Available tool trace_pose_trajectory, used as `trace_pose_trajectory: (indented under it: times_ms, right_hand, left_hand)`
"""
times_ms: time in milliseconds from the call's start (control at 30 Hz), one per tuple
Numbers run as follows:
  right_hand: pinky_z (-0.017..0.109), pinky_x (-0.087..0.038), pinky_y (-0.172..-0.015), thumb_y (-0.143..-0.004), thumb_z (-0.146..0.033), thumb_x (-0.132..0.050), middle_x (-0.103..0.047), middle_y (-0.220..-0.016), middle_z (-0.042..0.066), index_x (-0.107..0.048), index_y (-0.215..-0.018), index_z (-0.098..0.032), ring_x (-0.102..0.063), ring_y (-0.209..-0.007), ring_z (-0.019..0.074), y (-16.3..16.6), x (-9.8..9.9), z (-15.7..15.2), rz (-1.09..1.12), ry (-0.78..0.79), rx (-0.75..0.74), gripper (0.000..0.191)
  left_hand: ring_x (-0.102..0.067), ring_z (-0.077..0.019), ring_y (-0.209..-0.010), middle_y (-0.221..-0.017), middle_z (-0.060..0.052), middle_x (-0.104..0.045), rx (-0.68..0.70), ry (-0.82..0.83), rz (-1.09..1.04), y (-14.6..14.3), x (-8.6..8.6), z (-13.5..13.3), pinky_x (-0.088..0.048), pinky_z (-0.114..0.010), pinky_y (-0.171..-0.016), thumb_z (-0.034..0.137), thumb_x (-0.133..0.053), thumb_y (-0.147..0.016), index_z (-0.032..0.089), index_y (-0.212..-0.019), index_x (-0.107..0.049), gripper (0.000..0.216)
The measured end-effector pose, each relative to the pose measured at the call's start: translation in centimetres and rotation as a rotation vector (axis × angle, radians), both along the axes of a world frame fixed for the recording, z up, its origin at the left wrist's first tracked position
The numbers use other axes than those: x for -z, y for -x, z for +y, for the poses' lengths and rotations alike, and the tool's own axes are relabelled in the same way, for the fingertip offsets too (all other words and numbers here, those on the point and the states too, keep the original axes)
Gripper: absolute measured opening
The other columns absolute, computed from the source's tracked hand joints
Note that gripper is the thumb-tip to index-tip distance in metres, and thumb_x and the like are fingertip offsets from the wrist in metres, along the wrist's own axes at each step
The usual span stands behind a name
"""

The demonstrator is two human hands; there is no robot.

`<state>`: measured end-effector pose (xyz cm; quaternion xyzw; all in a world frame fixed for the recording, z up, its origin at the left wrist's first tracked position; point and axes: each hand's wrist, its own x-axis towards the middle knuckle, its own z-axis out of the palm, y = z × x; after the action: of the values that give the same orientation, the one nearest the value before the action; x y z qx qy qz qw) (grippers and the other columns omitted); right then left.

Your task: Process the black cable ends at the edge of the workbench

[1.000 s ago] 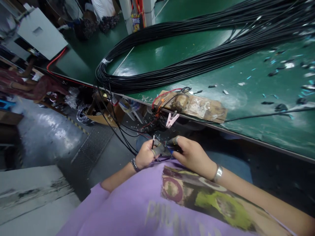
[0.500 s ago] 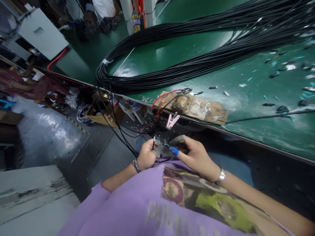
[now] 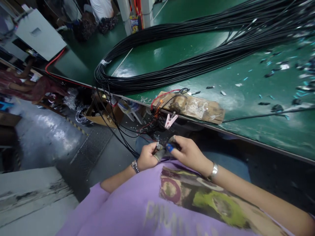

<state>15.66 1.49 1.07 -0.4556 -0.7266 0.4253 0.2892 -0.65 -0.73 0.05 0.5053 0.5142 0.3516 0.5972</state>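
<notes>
My left hand [image 3: 147,158] is closed, with finger covers on its tips, around the end of a thin black cable; a pale tip shows above the thumb. Beside it, almost touching, my right hand [image 3: 190,152] is pinched. It wears a blue wrap on one finger and grey covers on others, and whatever lies between its fingers is too small and dark to make out. Several black cables [image 3: 123,140] hang from the table edge down toward my lap by the left hand. Ahead of both hands is a pink clip [image 3: 170,121] at the table edge.
A large bundle of black cables [image 3: 147,83] loops over the green table [image 3: 258,137]. A worn wooden block [image 3: 204,109] lies on its edge, with cable scraps to the right. Below stands a cardboard box [image 3: 114,118]. At far left another person's arm [image 3: 21,87] shows.
My right hand has moved left, closer to my left hand, and its fingers have closed in. The cable tip and blue strands that stood out between the hands are now mostly hidden.
</notes>
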Motion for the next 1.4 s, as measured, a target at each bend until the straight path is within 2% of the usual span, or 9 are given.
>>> trace_pose_trajectory:
  times_ms: [133, 233, 400, 567, 667, 833, 1033, 1233, 1400]
  right_hand:
    - [0.023, -0.024, -0.043, -0.072, -0.047, -0.050, -0.034, -0.048, -0.008, -0.044, -0.064, -0.021, -0.027, -0.043, 0.0077, 0.7, 0.5, 0.3, 0.349, 0.560, 0.121, 0.029]
    - [0.022, -0.021, -0.042, -0.069, -0.048, -0.054, -0.032, -0.045, -0.010, -0.045, -0.063, -0.020, -0.023, -0.041, 0.0065, 0.8, 0.8, 0.3, 0.394, 0.662, 0.140, 0.030]
    - [0.024, -0.033, -0.051, -0.075, -0.033, -0.047, -0.047, -0.058, -0.003, -0.048, -0.064, -0.019, -0.039, -0.052, 0.0107, 0.0, 0.6, 0.0, 0.151, 0.199, 0.125, 0.017]
    - [0.025, -0.032, -0.054, -0.068, -0.014, -0.050, -0.055, -0.071, 0.004, -0.052, -0.069, -0.019, -0.046, -0.060, 0.0143, -0.5, -0.3, -0.5, -0.309, -0.431, -0.196, 0.006]
    - [0.024, -0.034, -0.052, -0.070, -0.012, -0.048, -0.053, -0.067, 0.002, -0.049, -0.069, -0.020, -0.047, -0.057, 0.0137, -0.6, -0.4, -0.5, -0.277, -0.502, -0.221, 0.008]
    - [0.024, -0.039, -0.053, -0.078, -0.023, -0.050, -0.055, -0.067, 0.002, -0.047, -0.076, -0.020, -0.050, -0.057, 0.0143, -1.0, 0.4, -0.1, -0.205, -0.473, 0.027, 0.005]
    - [0.026, -0.042, -0.060, -0.069, -0.008, -0.046, -0.060, -0.076, 0.007, -0.051, -0.078, -0.018, -0.054, -0.067, 0.0174, -1.0, 0.3, 0.0, -0.385, -0.508, -0.097, 0.015]
    - [0.027, -0.037, -0.057, -0.069, -0.013, -0.048, -0.053, -0.067, 0.003, -0.046, -0.067, -0.019, -0.047, -0.061, 0.0151, -0.9, -0.6, 0.3, -0.262, -0.239, -0.120, 0.006]
    - [0.022, -0.023, -0.041, -0.082, -0.046, -0.042, -0.032, -0.052, -0.008, -0.038, -0.067, -0.022, -0.021, -0.041, 0.0073, 0.0, 0.6, -0.1, 0.511, 0.563, -0.138, 0.028]
  left_hand:
    - [-0.036, -0.0043, -0.039, -0.043, 0.007, -0.045, -0.041, 0.133, -0.076, -0.3, -0.2, 0.1, -0.030, -0.018, -0.041, 0.046, -0.073, -0.058, 0.017, -0.058, -0.047, 0.039]
    - [-0.033, -0.0035, -0.034, -0.040, 0.008, -0.045, -0.090, 0.198, -0.077, -0.5, -0.1, 0.1, -0.027, -0.018, -0.038, 0.046, -0.073, -0.058, 0.017, -0.061, -0.047, 0.039]
    - [-0.032, -0.0030, -0.033, -0.040, 0.009, -0.045, -0.113, 0.233, -0.063, -0.7, -0.1, 0.3, -0.026, -0.017, -0.036, 0.043, -0.073, -0.058, 0.017, -0.063, -0.047, 0.037]
    - [-0.032, -0.0027, -0.033, -0.041, 0.009, -0.044, -0.165, 0.248, -0.082, -0.7, 0.0, 0.6, -0.023, -0.017, -0.035, 0.041, -0.072, -0.059, 0.017, -0.067, -0.048, 0.035]
    - [-0.031, -0.0029, -0.031, -0.041, 0.009, -0.044, -0.145, 0.248, -0.089, -0.6, 0.2, 0.7, -0.019, -0.017, -0.033, 0.045, -0.070, -0.061, 0.017, -0.069, -0.049, 0.036]
    - [-0.028, -0.0025, -0.030, -0.040, 0.009, -0.044, -0.125, 0.246, -0.074, -0.3, 0.2, 0.7, -0.017, -0.017, -0.032, 0.048, -0.067, -0.063, 0.017, -0.069, -0.049, 0.037]
    - [-0.028, -0.0028, -0.031, -0.040, 0.009, -0.043, -0.133, 0.232, -0.070, -0.6, -0.1, 0.7, -0.018, -0.017, -0.034, 0.043, -0.068, -0.063, 0.017, -0.068, -0.048, 0.033]
    - [-0.032, -0.0023, -0.035, -0.043, 0.008, -0.044, -0.031, 0.203, -0.007, -0.1, -1.0, 0.8, -0.024, -0.017, -0.037, 0.041, -0.072, -0.061, 0.017, -0.062, -0.047, 0.034]
    - [-0.033, -0.0035, -0.030, -0.040, 0.006, -0.047, 0.221, 0.299, -0.153, 1.0, -0.4, 1.8, -0.021, -0.018, -0.033, 0.058, -0.073, -0.051, 0.017, -0.062, -0.047, 0.050]
